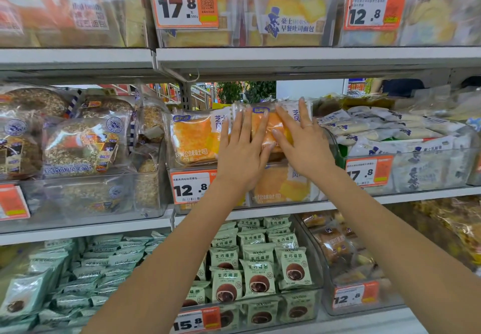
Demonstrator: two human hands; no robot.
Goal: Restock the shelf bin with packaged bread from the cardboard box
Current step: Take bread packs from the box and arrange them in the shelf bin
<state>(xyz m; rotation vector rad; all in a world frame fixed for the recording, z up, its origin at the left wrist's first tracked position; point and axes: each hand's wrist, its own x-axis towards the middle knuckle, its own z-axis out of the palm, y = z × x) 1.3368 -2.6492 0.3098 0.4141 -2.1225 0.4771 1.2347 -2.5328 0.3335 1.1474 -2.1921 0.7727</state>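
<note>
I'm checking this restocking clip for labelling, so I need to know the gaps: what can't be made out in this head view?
- Cardboard box: nowhere in frame.
- Front of the bread pack: mostly covered by the left hand and right hand lying flat on it.
- Price tag on the bin: right part hidden by the left wrist.
- Top-left shelf packs: blurred, print unreadable.

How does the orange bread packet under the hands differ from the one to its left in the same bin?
The packet under the hands stands higher and to the right, while the left packet sits lower. The left hand and right hand press flat on the first, covering most of its face; the left packet is untouched and shows its label fully. Both share the same orange bread, white side panel and blue logo, inside the clear bin.
</note>
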